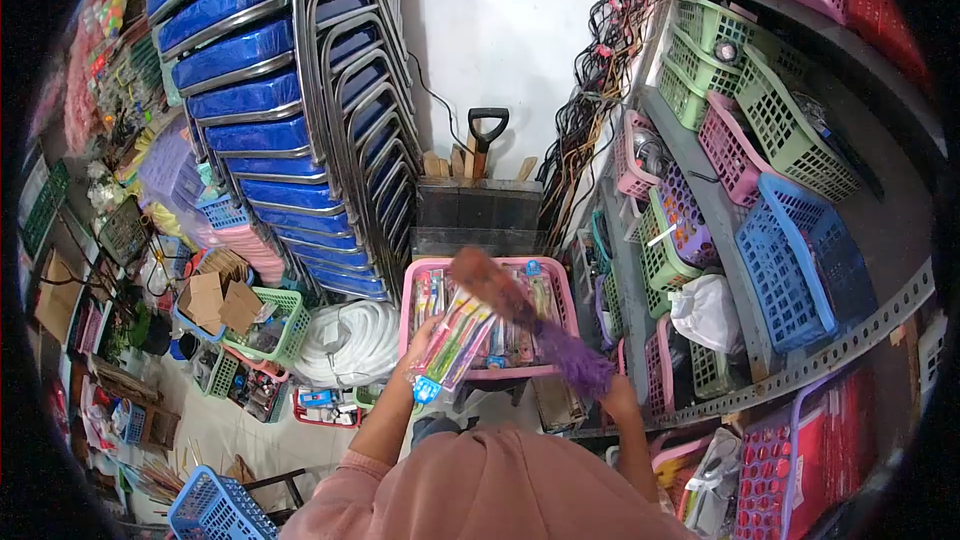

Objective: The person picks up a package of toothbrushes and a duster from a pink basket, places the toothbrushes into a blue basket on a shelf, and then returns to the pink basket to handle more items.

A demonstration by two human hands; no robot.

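My left hand (424, 338) holds a clear pack of colourful toothbrushes (457, 340) with a blue tab at its lower end, tilted over the left part of a pink basket (572, 325). More packs (540, 290) lie inside that basket. In my right hand (620, 398), to the right of the basket, is the end of a duster (575, 355) with purple strands. Its brownish-orange end (482, 275) reaches across the basket above the packs and looks blurred.
Stacked blue chairs (270, 130) rise at the left, near a coiled white hose (350, 340). Shelves (690, 160) with green, pink and blue baskets (790, 265) line the right. Behind the pink basket stand a dark box (475, 205) and a black handle (488, 120).
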